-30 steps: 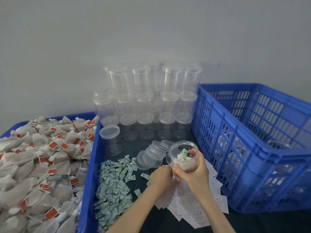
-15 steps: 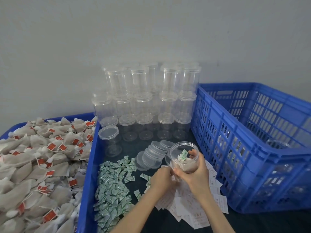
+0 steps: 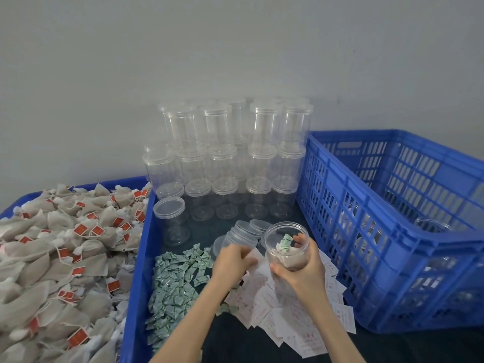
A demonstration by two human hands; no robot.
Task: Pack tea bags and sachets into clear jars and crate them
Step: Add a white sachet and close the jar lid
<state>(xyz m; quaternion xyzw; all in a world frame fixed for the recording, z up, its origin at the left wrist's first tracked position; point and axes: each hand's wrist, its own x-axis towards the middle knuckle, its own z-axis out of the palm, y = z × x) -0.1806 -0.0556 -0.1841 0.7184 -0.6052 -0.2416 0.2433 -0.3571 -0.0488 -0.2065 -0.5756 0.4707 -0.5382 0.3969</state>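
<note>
The right hand [image 3: 301, 268] is curled round the lower wall of an open, lidless clear plastic jar [image 3: 286, 247], held upright and slightly tilted toward the person above the scattered white paper slips [image 3: 290, 318], presumably so the mouth stays accessible for filling; a beige tea bag and a green-and-white sachet [image 3: 284, 244] already sit inside. The left hand [image 3: 233, 263], just beside the jar, pinches one white slip, apparently for insertion or labelling. Loose green sachets [image 3: 175, 286], clear round lids [image 3: 243, 234], stacked empty jars [image 3: 230, 158] and the blue slatted crate [image 3: 392, 231] lie within reach, evidently arranged for sequential packing.
</note>
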